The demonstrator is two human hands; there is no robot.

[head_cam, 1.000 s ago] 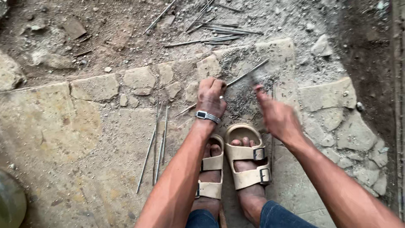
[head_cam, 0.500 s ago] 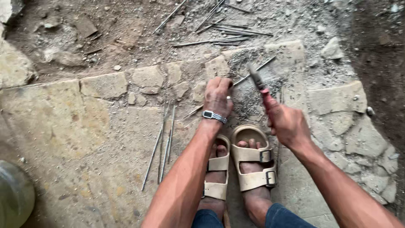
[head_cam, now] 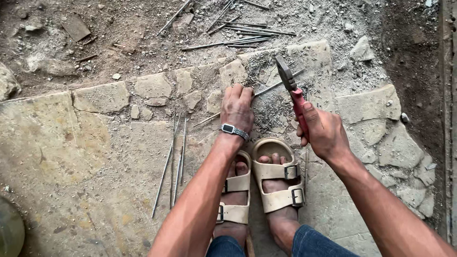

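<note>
Thin grey steel rod (head_cam: 273,87), lying slantwise on the cracked, dusty stone slab (head_cam: 102,138), is pinned flat under the left hand (head_cam: 237,108), whose fingers press down on it near a patch of fine metal chips (head_cam: 272,110); the hand bears on the rod rather than closing round it. Just to the right, the right hand (head_cam: 322,131) is wrapped firmly about the red handle of a dark-headed hammer (head_cam: 288,80), the head raised and tilted above the rod's free end, not touching it. As a judgement, the step in hand is striking the rod against the stone, and the coming blow calls for a true aim beside the left fingers, with the rod kept from rolling. Below both hands stand two feet in tan buckled sandals (head_cam: 276,183). Farther out, a few loose rods (head_cam: 175,164) lie side by side on the slab to the left, and a bundle of rods (head_cam: 243,38) rests in the grey rubble beyond. Compared with a second ago, when the right hand was open and empty, it now grips the hammer and has lifted it higher than half a second ago; the left hand has stayed on the rod.
</note>
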